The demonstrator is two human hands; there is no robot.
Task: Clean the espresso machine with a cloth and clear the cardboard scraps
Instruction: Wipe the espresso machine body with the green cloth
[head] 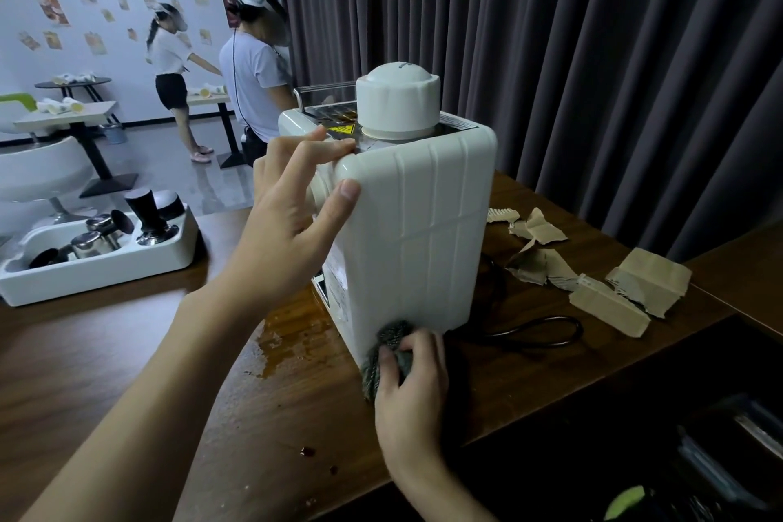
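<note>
The espresso machine (pixel 423 225) is showing cream white with raised vertical stripes and a yellow warning sticker (pixel 341 129). The cloth (pixel 392 335) is looking mottled grey, the cardboard scraps (pixel 648 280) tan, and the table (pixel 127 352) dark brown wood-grained.

Bare left hand (pixel 292 220) on a long bare forearm (pixel 140 403) from the near left, bare right hand (pixel 413 377), short rounded fingernails (pixel 349 192)

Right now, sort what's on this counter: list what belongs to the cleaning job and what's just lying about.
Job in hand: espresso machine, gripped at its top corner by the left hand; grey cloth, pressed to its lower edge by the right hand; cardboard scraps beside it.
Lying about: white tray of tampers and metal jugs; black cord.
</note>
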